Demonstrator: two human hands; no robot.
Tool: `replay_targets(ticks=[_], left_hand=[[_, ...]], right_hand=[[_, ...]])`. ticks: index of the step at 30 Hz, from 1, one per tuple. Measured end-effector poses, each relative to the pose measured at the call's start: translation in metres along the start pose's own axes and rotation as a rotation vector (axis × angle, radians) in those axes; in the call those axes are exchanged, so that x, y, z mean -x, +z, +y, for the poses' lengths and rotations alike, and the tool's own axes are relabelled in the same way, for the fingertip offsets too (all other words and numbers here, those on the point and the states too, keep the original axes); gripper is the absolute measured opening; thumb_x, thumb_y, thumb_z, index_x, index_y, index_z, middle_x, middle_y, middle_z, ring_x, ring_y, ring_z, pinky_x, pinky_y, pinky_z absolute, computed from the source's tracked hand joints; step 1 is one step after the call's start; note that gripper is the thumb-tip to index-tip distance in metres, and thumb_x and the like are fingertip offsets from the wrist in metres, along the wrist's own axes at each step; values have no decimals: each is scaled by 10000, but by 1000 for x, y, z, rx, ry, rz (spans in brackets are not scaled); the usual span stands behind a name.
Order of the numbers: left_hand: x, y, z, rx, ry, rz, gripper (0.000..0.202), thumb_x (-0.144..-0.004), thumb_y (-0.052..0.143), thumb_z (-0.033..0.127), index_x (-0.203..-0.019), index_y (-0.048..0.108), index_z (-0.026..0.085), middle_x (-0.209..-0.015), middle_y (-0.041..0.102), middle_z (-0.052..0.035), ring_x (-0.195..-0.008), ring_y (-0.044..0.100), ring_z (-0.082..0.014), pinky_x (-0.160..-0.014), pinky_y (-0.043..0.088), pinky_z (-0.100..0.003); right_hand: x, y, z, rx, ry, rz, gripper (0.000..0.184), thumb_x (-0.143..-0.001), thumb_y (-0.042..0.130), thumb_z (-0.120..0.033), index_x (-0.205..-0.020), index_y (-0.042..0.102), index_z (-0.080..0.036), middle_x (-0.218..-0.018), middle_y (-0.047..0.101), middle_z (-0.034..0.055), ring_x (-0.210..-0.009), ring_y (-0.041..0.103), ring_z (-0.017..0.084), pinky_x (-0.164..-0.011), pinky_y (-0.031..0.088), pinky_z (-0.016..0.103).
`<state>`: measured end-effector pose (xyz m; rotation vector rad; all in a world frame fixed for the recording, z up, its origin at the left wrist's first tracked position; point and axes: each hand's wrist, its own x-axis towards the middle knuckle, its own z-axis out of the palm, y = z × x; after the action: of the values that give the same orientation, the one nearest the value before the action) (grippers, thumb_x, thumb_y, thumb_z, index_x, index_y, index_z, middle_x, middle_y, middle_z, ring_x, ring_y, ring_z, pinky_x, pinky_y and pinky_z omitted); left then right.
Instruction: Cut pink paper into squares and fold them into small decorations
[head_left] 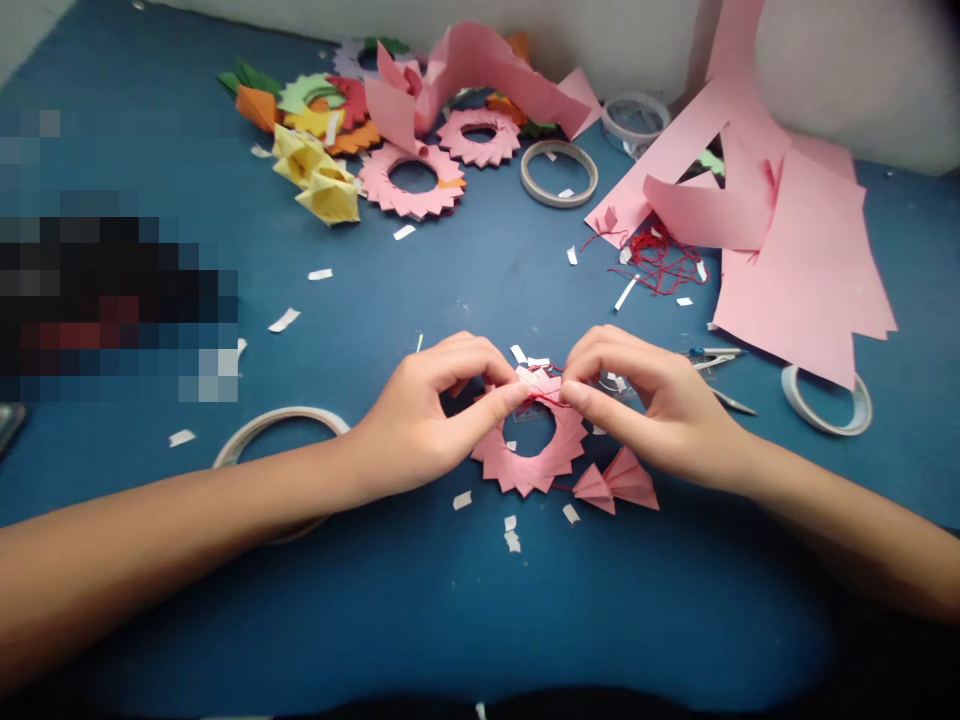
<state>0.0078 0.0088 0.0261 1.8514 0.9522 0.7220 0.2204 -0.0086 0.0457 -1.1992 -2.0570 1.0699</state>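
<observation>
A folded pink paper ring (529, 475) with a jagged edge lies on the blue table in front of me. Red string (546, 398) crosses the far side of its hole. My left hand (454, 400) pinches the string at the ring's upper left, thumb against fingertips. From the other side, my right hand (637, 395) pinches the same string at the upper right. Beside the ring, below my right hand, rests a folded pink paper piece (619, 482) shaped like a bow, with a bit of red string at its left.
Tape rolls (559, 175) lie around the table. Scissors (724, 380) sit right of my right hand. Pink paper sheets (802, 260) and tangled red string (664, 260) are at the back right. Folded paper rings (412, 185) and yellow paper pieces (319, 175) stand at the back left.
</observation>
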Motion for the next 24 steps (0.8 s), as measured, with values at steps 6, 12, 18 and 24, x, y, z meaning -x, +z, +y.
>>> replay_targets(ticks=[6,12,18,24], left_hand=[[-2,0,-7,-176,40,5,178,-878,573,211,-710,605,159,-694,606,16,-708,506,-111,-678,395,-238],[-6,0,-11,-246,30,-83,218,-896,541,256,-706,605,171,-700,615,4,-730,516,-136,-695,404,-268],[-14,1,-13,-433,65,-137,277,-892,504,256,-628,499,171,-617,523,12,-669,451,-137,-588,327,-269],[-20,0,-14,-487,76,-153,266,-883,503,250,-631,481,169,-604,485,19,-632,426,-124,-567,294,-265]], right_hand=[[-2,1,7,103,22,-28,191,-925,498,-247,-747,525,-184,-785,564,10,-772,469,144,-746,325,332],[-4,-2,9,155,59,-114,228,-920,448,-227,-699,479,-184,-774,559,6,-766,456,148,-742,292,336],[-8,-1,15,258,79,-133,226,-893,456,-213,-670,477,-180,-750,560,15,-749,455,152,-717,273,330],[-9,4,19,304,72,-112,222,-883,456,-208,-666,488,-172,-727,552,11,-730,444,147,-693,254,327]])
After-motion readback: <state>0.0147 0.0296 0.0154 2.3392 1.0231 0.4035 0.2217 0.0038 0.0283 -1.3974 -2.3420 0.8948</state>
